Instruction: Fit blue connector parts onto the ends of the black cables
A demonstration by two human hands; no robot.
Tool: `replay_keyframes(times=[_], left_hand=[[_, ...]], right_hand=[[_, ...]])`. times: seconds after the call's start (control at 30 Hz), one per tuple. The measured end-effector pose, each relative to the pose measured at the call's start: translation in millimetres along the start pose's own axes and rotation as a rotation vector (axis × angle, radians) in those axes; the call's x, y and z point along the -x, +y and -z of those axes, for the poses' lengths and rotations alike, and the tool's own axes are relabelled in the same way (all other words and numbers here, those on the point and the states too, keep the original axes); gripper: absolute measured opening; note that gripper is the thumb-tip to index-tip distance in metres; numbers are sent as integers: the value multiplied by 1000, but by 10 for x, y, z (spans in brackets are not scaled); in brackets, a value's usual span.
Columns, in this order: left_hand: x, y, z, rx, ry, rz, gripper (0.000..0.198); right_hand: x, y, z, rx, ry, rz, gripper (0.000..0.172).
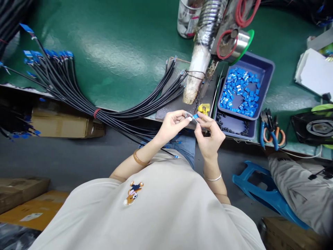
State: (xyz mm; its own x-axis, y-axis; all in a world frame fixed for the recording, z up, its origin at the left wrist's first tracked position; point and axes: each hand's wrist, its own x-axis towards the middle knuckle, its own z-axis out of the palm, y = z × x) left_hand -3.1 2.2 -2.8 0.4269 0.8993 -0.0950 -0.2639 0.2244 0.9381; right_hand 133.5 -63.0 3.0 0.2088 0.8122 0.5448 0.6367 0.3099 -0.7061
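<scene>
My left hand (172, 124) and my right hand (210, 133) meet just in front of the green bench edge. Both pinch a small blue connector (195, 116) on the end of a thin cable. The left fingers grip the cable end, the right fingertips press the blue piece. A bundle of black cables (109, 113), tied with a red band, fans out to the left, several ends carrying blue connectors (48, 53). The bundle's near ends lie on a dark mat (174, 104) beside my left hand.
A blue tray (265, 74) holding several loose blue connectors sits right of my hands. Blue-handled pliers (267, 130) lie beyond it. A soldering stand with a foil-wrapped hose (205, 45) and solder spool stands behind. Another person's sleeve (296, 187) is at right; cardboard boxes (65, 125) sit under the bench.
</scene>
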Motion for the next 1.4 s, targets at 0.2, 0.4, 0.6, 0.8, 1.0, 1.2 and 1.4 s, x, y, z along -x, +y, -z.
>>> replay_keyframes(times=[0.2, 0.4, 0.6, 0.8, 1.0, 1.2, 1.4], left_hand=[[-68, 28, -4, -5, 0, 2, 30], [-80, 44, -19, -14, 14, -28, 26], [-71, 44, -10, -46, 22, -33, 22], [-53, 2, 5, -75, 8, -2, 22], [3, 14, -19, -147, -13, -15, 20], [49, -6, -34, -247, 14, -108, 14], [51, -36, -23, -329, 35, -168, 17]], right_hand=[[-48, 22, -3, -22, -18, -67, 9], [-87, 21, 1, -13, -21, -64, 9], [-103, 3, 20, -15, -20, -11, 10], [-59, 20, 29, -23, -30, -36, 9], [-70, -4, 32, -12, 8, -149, 5], [-83, -24, 29, -20, 5, -157, 7], [-68, 9, -8, 9, 20, -84, 6]])
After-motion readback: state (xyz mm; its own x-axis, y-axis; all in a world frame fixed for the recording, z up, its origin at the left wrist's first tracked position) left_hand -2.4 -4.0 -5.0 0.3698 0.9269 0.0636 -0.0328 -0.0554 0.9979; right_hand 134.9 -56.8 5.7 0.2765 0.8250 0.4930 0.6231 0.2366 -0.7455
